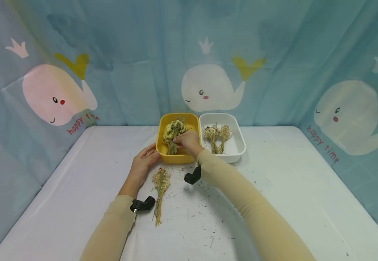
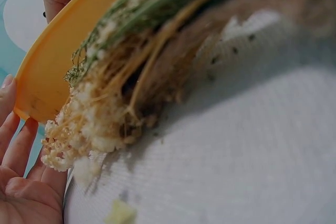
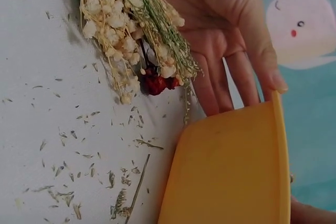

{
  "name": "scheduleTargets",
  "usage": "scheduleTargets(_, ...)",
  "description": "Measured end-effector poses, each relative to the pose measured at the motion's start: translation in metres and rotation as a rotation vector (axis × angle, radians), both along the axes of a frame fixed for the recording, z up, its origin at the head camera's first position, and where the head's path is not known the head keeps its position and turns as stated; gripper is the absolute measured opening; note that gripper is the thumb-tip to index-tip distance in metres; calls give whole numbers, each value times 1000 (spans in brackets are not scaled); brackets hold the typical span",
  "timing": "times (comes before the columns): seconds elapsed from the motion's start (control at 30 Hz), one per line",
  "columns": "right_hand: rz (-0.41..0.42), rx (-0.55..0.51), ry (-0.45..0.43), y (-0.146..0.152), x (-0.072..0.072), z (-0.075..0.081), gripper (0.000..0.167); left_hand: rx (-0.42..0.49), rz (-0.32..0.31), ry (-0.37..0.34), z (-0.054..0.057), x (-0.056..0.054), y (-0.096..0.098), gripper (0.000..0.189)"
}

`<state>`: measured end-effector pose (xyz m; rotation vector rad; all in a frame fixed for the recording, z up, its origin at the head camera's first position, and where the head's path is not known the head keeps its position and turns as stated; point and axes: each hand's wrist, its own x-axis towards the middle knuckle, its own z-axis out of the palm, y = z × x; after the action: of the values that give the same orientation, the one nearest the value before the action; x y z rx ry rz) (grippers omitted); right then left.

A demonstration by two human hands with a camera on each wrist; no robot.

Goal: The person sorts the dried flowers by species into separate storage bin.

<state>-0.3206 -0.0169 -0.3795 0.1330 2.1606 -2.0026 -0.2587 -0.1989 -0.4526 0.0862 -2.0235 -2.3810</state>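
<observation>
In the head view, my left hand (image 1: 143, 165) rests against the left outer wall of a yellow bin (image 1: 191, 158). Its thumb touches the rim and its fairly straight fingers lie along the outside, as the right wrist view shows. Over that bin, my right hand (image 1: 189, 141) pinches the stems of a bunch of dried yellow flowers (image 1: 171, 134); its fingertips are partly hidden. On the table in front of the bin lies another dried bouquet (image 1: 161, 179), with cream blossoms, green sprigs and dark red buds (image 3: 155, 81), close beside my left wrist.
To the right, touching the yellow bin, stands a white bin (image 1: 239, 146) with dried bouquets (image 1: 211, 134) inside. Bits of dry stem and leaf litter the white table (image 1: 283, 174). A blue curtain (image 1: 137, 94) with whale prints hangs behind and at both sides.
</observation>
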Motion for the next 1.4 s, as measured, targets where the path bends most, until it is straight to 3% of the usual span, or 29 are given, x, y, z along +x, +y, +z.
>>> scheduleTargets(0.3,36,-6,-21,1,-2,0,25,9,5,3,2,-2,3,57)
scheduleTargets(0.77,78,88,-11,2,2,3,25,25,12,3,-1,3,-1,58)
scheduleTargets(1.13,198,28,0,22,27,21,31,-5,5,12,0,1,1,58)
scheduleTargets(1.4,262,-33,-47,35,58,17,31,7,3,6,0,0,0,57)
